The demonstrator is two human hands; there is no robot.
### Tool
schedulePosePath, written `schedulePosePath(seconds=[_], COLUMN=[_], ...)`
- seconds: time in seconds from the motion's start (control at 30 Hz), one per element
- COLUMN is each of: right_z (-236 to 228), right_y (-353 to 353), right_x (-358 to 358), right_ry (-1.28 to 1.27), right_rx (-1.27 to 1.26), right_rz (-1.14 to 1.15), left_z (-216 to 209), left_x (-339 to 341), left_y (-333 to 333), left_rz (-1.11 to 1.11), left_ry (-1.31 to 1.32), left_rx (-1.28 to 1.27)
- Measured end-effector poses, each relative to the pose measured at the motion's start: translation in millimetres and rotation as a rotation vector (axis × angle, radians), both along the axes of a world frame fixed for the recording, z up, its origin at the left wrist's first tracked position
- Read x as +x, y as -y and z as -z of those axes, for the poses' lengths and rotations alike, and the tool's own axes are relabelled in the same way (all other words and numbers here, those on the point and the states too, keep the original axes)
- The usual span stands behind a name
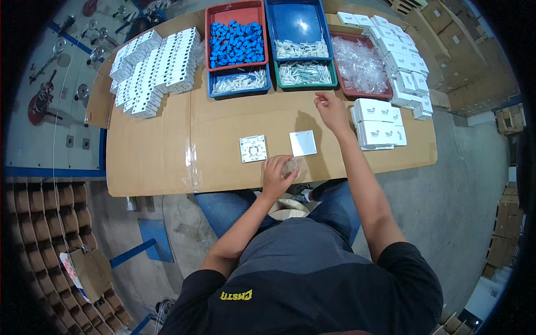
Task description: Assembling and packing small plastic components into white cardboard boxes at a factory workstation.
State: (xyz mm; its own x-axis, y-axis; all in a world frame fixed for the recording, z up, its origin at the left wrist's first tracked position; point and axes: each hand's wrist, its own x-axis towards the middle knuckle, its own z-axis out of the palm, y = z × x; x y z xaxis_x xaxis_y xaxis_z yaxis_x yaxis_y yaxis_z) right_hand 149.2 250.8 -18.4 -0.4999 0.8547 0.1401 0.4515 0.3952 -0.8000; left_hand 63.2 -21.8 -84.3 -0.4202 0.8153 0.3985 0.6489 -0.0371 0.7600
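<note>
My left hand (274,177) is at the table's near edge, its fingers curled round a small clear plastic bag (290,167). Just beyond it lies a white square socket module (253,149) with its inner fittings facing up. A plain white square plate (303,143) rests to the right of the module, apart from it. My right hand (333,112) is raised over the table, short of the green tray (308,86). Its fingertips are pinched together; whatever they may hold is too small to make out.
A red tray (207,33) holds blue plastic pieces; blue trays (269,25) and the green one hold small white pieces. Clear bags fill another red tray (365,96). White square units (167,67) are stacked at left, white boxes (379,128) at right. Cardboard (218,117) covers the table.
</note>
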Motion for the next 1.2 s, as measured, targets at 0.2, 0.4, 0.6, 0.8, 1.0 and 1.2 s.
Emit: schedulePosePath(seconds=[0.2,0.4,0.6,0.8,1.0,1.2], right_z=[10,20,13,11,22,8], right_y=[-61,-103,-146,-189,-212,-211], right_x=[-19,-45,-65,-96,-112,-126], right_ry=[0.259,0.314,0.262,0.283,0.42,0.331], right_rx=[0.1,0.197,0.258,0.373,0.468,0.324], right_rz=[0.106,0.106,0.13,0.246,0.17,0.203], left_z=[-3,2,9,8,10,9], left_x=[-6,-4,-4,-3,-1,-4], left_y=[-10,-19,-20,-21,-21,-21], left_rz=[-0.051,0.0,-0.046,-0.06,-0.044,-0.072], left_ry=[-0.055,-0.137,-0.161,-0.205,-0.202,-0.201], left_rx=[-0.011,-0.02,-0.055,-0.093,-0.118,-0.131])
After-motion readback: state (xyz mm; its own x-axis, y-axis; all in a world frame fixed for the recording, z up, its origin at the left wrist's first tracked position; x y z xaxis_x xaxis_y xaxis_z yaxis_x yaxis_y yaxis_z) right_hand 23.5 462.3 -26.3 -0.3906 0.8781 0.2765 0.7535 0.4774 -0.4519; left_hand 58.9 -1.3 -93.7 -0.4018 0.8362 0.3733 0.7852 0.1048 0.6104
